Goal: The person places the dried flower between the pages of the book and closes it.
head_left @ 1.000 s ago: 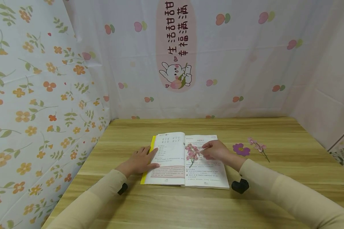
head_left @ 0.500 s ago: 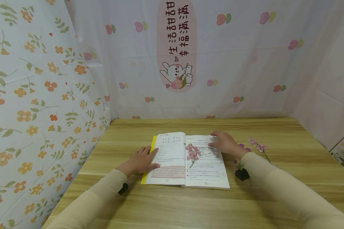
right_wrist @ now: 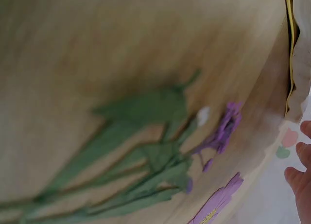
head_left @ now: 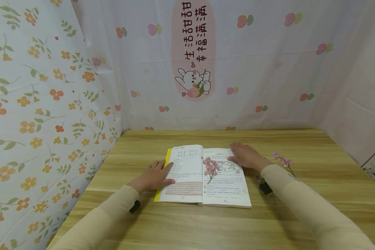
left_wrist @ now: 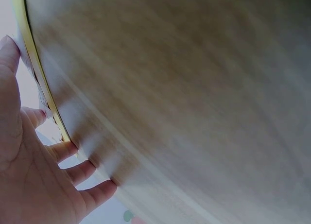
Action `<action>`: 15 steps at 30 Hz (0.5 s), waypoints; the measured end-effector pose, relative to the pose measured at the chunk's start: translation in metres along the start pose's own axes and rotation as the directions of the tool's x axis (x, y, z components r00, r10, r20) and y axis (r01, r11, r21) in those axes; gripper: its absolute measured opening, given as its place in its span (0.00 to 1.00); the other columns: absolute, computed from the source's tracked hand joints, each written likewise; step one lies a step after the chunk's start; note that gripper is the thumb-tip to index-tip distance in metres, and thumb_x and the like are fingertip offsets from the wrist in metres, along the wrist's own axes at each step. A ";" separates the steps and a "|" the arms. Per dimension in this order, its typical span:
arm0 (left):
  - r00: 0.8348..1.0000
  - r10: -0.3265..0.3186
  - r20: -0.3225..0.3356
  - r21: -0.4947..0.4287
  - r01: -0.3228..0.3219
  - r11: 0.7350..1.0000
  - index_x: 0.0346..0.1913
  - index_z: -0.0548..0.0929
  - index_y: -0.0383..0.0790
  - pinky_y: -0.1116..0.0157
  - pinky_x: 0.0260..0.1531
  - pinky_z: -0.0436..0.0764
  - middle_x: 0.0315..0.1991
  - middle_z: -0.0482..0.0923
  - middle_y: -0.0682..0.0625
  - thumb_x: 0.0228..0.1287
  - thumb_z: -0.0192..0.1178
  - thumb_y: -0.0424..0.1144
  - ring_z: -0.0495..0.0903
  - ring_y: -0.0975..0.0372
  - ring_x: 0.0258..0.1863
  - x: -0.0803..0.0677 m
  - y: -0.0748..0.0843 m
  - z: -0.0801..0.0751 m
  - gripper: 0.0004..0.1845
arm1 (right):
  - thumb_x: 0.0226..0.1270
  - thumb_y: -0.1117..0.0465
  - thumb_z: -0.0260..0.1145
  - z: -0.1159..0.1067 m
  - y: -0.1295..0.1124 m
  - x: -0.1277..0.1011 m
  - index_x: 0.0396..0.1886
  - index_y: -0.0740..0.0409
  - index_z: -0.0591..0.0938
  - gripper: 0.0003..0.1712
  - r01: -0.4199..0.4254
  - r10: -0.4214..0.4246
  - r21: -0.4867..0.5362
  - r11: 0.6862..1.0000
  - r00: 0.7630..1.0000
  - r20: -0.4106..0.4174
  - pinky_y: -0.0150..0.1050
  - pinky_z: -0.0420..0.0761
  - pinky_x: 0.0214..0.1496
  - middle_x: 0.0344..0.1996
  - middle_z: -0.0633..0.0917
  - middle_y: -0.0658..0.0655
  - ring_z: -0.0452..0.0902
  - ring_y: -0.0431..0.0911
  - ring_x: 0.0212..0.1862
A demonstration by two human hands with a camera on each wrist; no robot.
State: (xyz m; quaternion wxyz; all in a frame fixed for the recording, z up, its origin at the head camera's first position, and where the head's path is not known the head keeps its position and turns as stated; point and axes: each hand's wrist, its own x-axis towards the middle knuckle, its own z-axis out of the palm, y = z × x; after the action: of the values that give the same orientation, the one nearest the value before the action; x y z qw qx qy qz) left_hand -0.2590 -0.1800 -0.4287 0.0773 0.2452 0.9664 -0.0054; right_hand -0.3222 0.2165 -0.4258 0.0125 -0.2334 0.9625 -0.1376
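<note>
An open book (head_left: pixel 185 192) with a yellow cover lies on the wooden table (head_left: pixel 190 231). On its right page, close to the fold, lies a pink flower sprig (head_left: pixel 211 168) with a green stem. My left hand (head_left: pixel 154 176) rests along the left edge, its thumb and index finger over the page and the other fingers spread on the wood, as the left wrist view shows. At the upper right corner of the right page lies my right hand (head_left: pixel 246 156), fingers extended. In the right wrist view its fingertips show only at the frame's edge.
A second pink sprig (head_left: pixel 282 160) lies to the right, beyond my right forearm. Beside that wrist, the right wrist view shows a leafy green sprig (right_wrist: pixel 150 161) with a small purple blossom, plus a flat purple flower (right_wrist: pixel 217 199). A printed cloth (head_left: pixel 253 69) hangs behind the table.
My right hand has left the pink sprig on the page and moved up and right to the page's corner, its sleeve now covering the purple flower. My left hand stays put.
</note>
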 end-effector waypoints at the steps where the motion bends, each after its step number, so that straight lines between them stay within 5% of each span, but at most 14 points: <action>1: 1.000 0.000 0.000 0.002 0.000 1.000 0.77 0.55 0.44 0.41 0.60 0.63 0.71 0.55 0.35 0.68 0.47 0.66 0.57 0.41 0.68 0.000 0.000 0.000 0.43 | 0.73 0.47 0.59 0.001 0.002 0.000 0.72 0.71 0.61 0.40 0.008 -0.008 -0.019 1.000 1.000 0.008 0.63 0.53 0.67 0.68 0.63 0.73 0.54 0.67 0.70; 15: 1.000 -0.003 0.000 0.013 0.003 1.000 0.77 0.55 0.44 0.41 0.58 0.64 0.71 0.56 0.35 0.68 0.47 0.67 0.58 0.41 0.68 0.002 -0.002 0.003 0.43 | 0.73 0.44 0.57 0.005 0.006 0.001 0.71 0.71 0.62 0.41 0.000 0.000 -0.023 1.000 1.000 0.012 0.65 0.50 0.67 0.68 0.62 0.74 0.50 0.70 0.70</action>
State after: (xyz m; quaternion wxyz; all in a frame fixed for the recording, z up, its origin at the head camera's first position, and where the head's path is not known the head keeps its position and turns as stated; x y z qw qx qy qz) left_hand -0.2613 -0.1807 -0.4317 0.0759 0.2441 0.9667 -0.0118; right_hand -0.3256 0.2198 -0.4318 0.0155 -0.2345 0.9639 -0.1252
